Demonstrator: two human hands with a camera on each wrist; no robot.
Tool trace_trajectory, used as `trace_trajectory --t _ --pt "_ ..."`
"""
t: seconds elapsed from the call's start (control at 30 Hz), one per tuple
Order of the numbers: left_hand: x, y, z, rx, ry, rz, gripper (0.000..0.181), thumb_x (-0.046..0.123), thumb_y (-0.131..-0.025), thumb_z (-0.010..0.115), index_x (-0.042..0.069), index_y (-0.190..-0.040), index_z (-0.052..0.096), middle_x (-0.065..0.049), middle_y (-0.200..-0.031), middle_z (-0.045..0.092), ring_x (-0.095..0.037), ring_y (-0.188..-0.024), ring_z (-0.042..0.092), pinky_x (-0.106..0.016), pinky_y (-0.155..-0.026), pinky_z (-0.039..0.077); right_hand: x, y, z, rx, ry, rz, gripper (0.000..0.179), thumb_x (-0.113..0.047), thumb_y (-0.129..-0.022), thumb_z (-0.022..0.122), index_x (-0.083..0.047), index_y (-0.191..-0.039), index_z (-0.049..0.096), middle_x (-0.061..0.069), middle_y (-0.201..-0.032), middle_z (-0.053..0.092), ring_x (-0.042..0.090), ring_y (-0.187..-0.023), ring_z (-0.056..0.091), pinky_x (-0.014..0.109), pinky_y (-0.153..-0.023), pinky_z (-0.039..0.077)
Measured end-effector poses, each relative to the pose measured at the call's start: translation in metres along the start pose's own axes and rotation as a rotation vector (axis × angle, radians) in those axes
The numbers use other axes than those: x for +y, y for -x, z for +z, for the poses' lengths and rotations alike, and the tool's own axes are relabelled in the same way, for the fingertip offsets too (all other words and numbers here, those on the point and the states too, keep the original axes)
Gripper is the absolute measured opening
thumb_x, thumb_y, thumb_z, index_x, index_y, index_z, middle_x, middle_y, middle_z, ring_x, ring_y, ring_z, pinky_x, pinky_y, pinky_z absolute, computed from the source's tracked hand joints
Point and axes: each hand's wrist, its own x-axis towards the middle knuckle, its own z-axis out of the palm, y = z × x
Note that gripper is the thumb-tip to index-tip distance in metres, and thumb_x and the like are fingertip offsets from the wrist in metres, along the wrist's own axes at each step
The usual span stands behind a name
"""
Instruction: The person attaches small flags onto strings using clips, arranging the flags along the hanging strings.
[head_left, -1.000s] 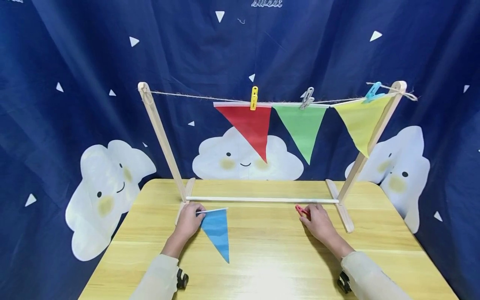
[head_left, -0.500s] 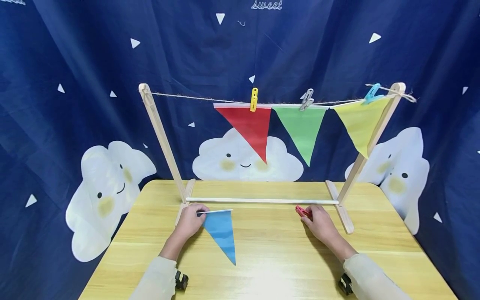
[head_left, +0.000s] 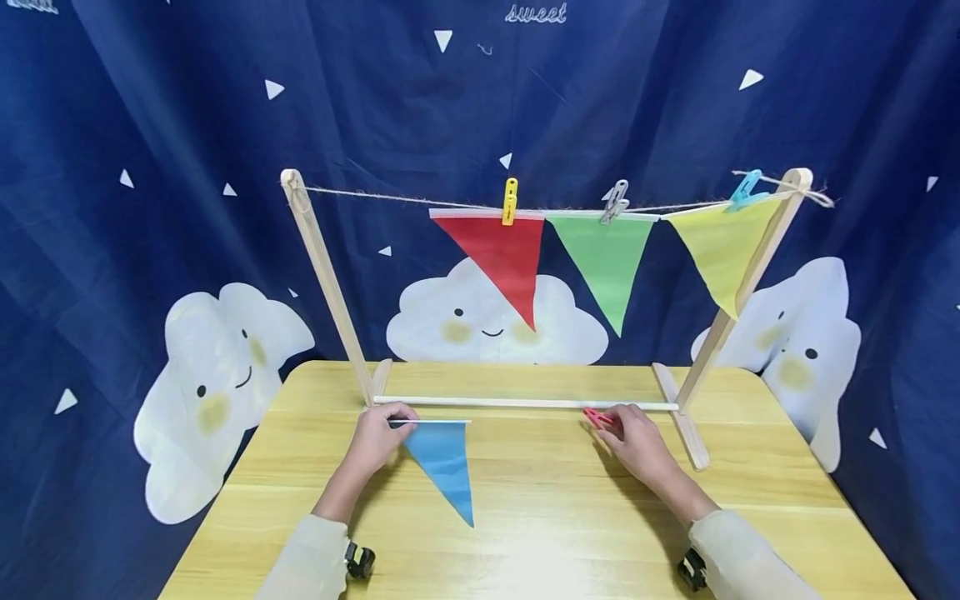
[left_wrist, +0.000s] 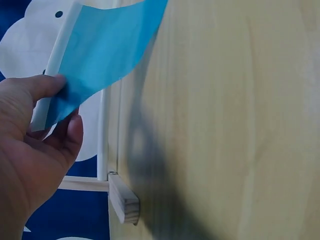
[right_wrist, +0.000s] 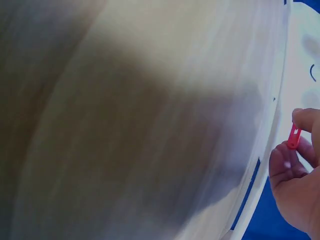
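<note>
My left hand (head_left: 381,435) pinches a blue triangular pennant (head_left: 444,467) by the left end of its white top edge; the cloth's point hangs down to the right. In the left wrist view the thumb presses on the pennant (left_wrist: 100,55) near its white band, with its shadow falling on the table. My right hand (head_left: 636,440) holds a red clothespin (head_left: 597,418) between thumb and fingers, its free end toward the left. The right wrist view shows the same red clothespin (right_wrist: 294,136) gripped at the fingertips.
A twine line (head_left: 390,197) spans two wooden posts. Red (head_left: 502,258), green (head_left: 606,262) and yellow (head_left: 723,246) pennants hang from it by yellow (head_left: 509,202), grey (head_left: 615,202) and light blue (head_left: 746,192) clothespins. A white rod (head_left: 487,402) joins the stand's feet on the wooden table (head_left: 540,492).
The blue pennant has shifted slightly right in my left hand's pinch. The red clothespin has turned a little and moved slightly left with my right hand.
</note>
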Motion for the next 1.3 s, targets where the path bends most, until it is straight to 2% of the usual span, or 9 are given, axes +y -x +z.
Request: trace_trajectory --t 0.1,0.33,0.6,0.73,0.93,1.17,1.3 --pt "0.003 0.000 -0.002 -0.006 0.007 -0.002 0.007 0.011 -0.087 0.083 0.007 -0.088 0.076 0.001 -0.085 0.075 -0.013 -0.084 0.067 -0.029 -0.080 0.054 -0.005 -0.001 0.000 0.032 -0.011 -0.044 0.025 -0.010 -0.089 0.081 -0.001 -0.109 0.070 0.011 -0.097 0.064 0.019 -0.083 0.060 0.041 -0.075 0.054" --pt "0.010 0.000 -0.005 0.020 0.067 -0.036 0.012 0.006 -0.084 0.083 0.015 -0.084 0.076 0.001 -0.085 0.074 -0.012 -0.082 0.064 -0.026 -0.078 0.052 -0.019 -0.007 -0.005 0.066 -0.060 -0.097 0.025 -0.008 -0.088 0.081 -0.002 -0.109 0.069 0.010 -0.098 0.066 0.020 -0.085 0.064 0.037 -0.074 0.058" --pt "0.016 -0.003 -0.011 0.047 0.184 0.010 0.008 0.002 -0.087 0.080 0.006 -0.094 0.079 -0.011 -0.093 0.076 -0.006 -0.077 0.063 -0.021 -0.068 0.053 -0.035 -0.018 -0.018 0.162 -0.094 -0.214 0.026 -0.003 -0.085 0.082 0.001 -0.107 0.069 0.014 -0.095 0.066 0.024 -0.081 0.065 0.034 -0.070 0.058" --pt "0.022 -0.005 -0.015 0.056 0.221 -0.005 0.008 0.003 -0.088 0.079 0.006 -0.096 0.079 -0.012 -0.092 0.075 -0.008 -0.072 0.061 -0.022 -0.063 0.051 -0.045 -0.023 -0.026 0.179 -0.098 -0.237 0.028 -0.003 -0.085 0.082 0.000 -0.111 0.069 0.015 -0.097 0.066 0.022 -0.080 0.065 0.035 -0.070 0.058" --pt "0.034 -0.008 -0.019 0.062 0.245 -0.036 0.008 0.007 -0.091 0.078 0.004 -0.099 0.076 -0.013 -0.089 0.069 -0.012 -0.066 0.053 -0.023 -0.058 0.045 -0.061 -0.030 -0.038 0.221 -0.080 -0.281 0.029 -0.004 -0.086 0.081 -0.003 -0.112 0.069 0.012 -0.097 0.066 0.022 -0.080 0.065 0.039 -0.070 0.058" --pt "0.044 -0.011 -0.021 0.080 0.263 -0.018 0.010 0.007 -0.092 0.076 0.001 -0.099 0.072 -0.009 -0.087 0.065 -0.010 -0.066 0.048 -0.022 -0.058 0.042 -0.078 -0.038 -0.050 0.254 -0.092 -0.328 0.028 -0.004 -0.087 0.080 -0.005 -0.112 0.069 0.009 -0.100 0.066 0.022 -0.085 0.064 0.042 -0.072 0.058" --pt "0.050 -0.013 -0.023 0.091 0.256 -0.021 0.010 0.004 -0.093 0.074 -0.001 -0.101 0.072 -0.008 -0.082 0.061 -0.008 -0.062 0.045 -0.021 -0.055 0.040 -0.088 -0.041 -0.055 0.254 -0.077 -0.339 0.026 -0.007 -0.088 0.080 -0.007 -0.112 0.070 0.008 -0.101 0.065 0.020 -0.085 0.064 0.039 -0.072 0.057"
